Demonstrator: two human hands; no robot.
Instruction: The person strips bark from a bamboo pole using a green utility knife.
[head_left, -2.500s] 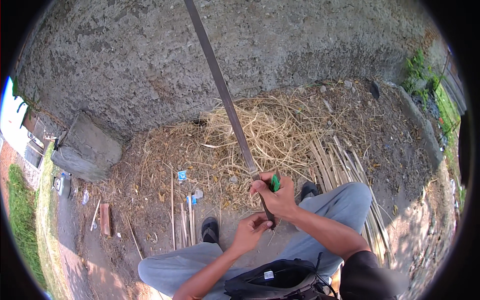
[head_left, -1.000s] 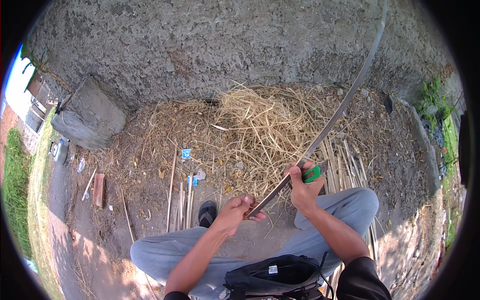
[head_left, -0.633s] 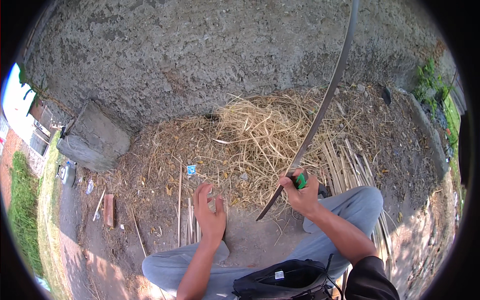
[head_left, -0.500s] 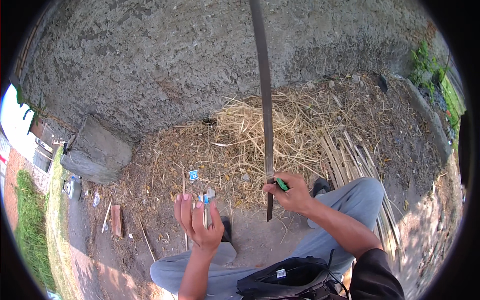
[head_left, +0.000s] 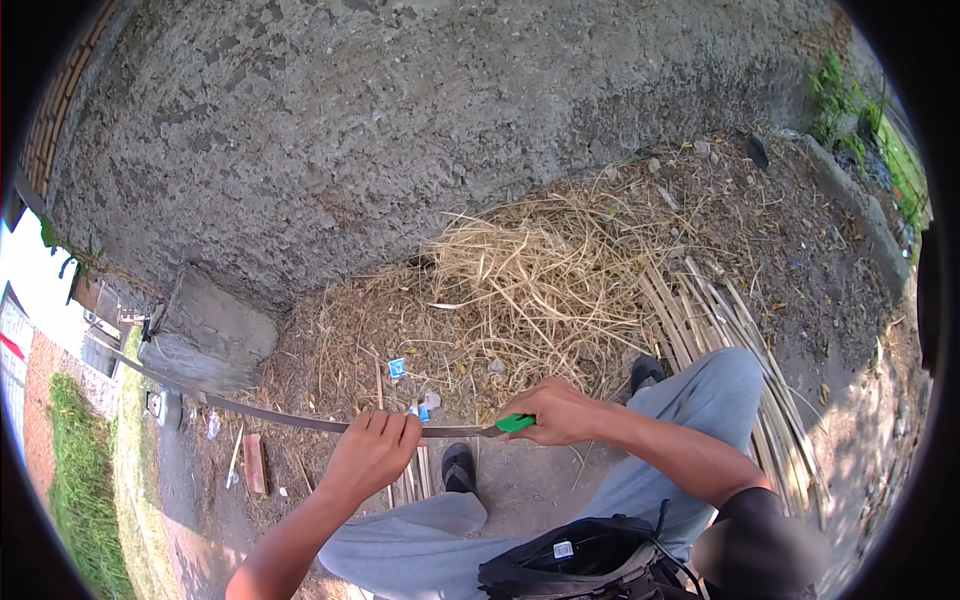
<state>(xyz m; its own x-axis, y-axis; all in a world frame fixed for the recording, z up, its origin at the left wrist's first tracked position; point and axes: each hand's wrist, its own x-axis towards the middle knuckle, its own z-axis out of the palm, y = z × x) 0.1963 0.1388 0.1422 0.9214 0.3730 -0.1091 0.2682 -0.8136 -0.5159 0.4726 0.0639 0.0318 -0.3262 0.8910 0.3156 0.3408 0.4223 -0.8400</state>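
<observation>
A long, thin, dark strip (head_left: 290,417), perhaps bamboo, runs level across my front and bends away to the far left. My left hand (head_left: 368,455) is closed over it from above, near its right end. In my right hand (head_left: 562,412) is a green-handled knife (head_left: 516,423), fingers wrapped round its handle. Its blade meets the strip at the right end, just right of my left hand. Whether my right fingers also pinch the strip is hidden.
Ahead, a heap of pale shavings (head_left: 540,270) lies against a rough wall (head_left: 400,130). Pale slats (head_left: 700,320) lie beside my right leg. A concrete block (head_left: 215,330) and a reddish brick (head_left: 255,465) are at left. An open black bag (head_left: 580,555) rests at my lap.
The strip has swung from upright before me to level, pointing left. My left hand, open before, has closed on it. My right hand has shifted slightly left and down, still holding the knife.
</observation>
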